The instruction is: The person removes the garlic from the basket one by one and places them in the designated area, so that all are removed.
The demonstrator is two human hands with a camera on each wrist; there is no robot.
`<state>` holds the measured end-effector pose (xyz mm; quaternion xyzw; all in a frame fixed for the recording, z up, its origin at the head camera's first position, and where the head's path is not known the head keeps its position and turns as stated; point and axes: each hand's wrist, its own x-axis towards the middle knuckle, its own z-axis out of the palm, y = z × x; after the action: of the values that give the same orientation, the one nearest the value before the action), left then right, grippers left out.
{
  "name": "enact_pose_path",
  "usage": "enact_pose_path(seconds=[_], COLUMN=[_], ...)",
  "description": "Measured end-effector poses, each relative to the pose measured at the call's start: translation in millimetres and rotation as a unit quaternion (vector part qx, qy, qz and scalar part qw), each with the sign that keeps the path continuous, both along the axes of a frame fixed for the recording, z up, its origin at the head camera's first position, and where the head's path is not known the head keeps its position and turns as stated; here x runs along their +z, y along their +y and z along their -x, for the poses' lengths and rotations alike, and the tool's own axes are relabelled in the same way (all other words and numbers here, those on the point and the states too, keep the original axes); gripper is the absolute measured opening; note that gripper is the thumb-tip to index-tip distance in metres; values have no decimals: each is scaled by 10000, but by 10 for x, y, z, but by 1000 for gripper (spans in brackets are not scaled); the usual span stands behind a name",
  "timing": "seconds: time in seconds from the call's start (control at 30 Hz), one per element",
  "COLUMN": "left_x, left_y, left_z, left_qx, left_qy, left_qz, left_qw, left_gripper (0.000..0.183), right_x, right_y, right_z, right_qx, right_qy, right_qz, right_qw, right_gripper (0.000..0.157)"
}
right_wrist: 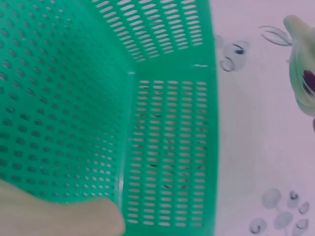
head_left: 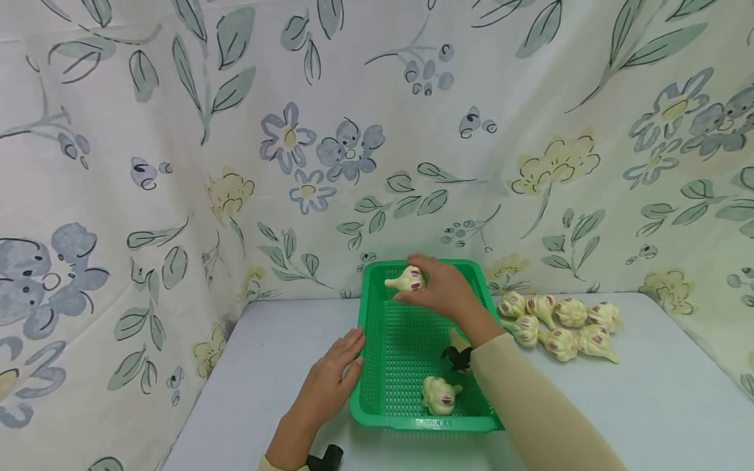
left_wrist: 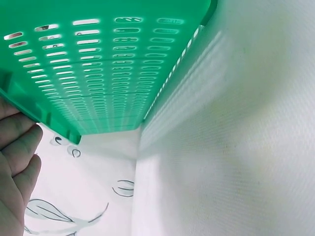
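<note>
My right hand (head_left: 444, 288) pinches a garlic bulb (head_left: 408, 280) over the far end of a green plastic basket (head_left: 427, 424). Purple patches mark the bulb, and its stem points left. The held bulb (right_wrist: 306, 73) shows at the right edge of the right wrist view. My left hand (head_left: 332, 376) rests against the basket's left rim with its fingers extended; from below, the fingers (left_wrist: 22, 137) are seen at the rim. Inside the basket, a garlic bulb (head_left: 439, 395) lies near the front. Another's pale stem (head_left: 457, 339) pokes out beside my right wrist, its bulb mostly hidden.
Several garlic bulbs (head_left: 559, 343) lie grouped on the white table (head_left: 642, 399) to the right of the basket. A floral cloth (head_left: 377, 131) hangs behind the table. Black wrist camera parts (head_left: 326, 458) show at the left wrist.
</note>
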<state>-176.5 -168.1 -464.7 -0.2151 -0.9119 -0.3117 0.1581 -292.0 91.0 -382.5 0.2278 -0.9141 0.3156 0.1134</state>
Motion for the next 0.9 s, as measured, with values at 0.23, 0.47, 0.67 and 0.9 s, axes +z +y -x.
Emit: enact_pose_path(seconds=[0.23, 0.47, 0.67, 0.9], left_x=[4, 0, -8, -1], left_y=[14, 30, 28, 8], left_z=[-11, -25, -25, -20], left_qx=[21, 31, 35, 44], left_qy=[-128, -233, -156, -84], left_qz=[69, 159, 213, 202], left_qw=[9999, 9996, 9996, 9998], left_gripper=[42, 43, 42, 43], right_x=[136, 295, 286, 100], right_y=[326, 869, 1330, 1841], right_z=[-59, -224, -417, -569], right_qx=[-224, -775, -1176, -1675], right_qy=[-224, -319, -286, -606], right_qz=[176, 219, 173, 111], right_qw=[9993, 9962, 9925, 9840], right_gripper=[85, 87, 85, 87])
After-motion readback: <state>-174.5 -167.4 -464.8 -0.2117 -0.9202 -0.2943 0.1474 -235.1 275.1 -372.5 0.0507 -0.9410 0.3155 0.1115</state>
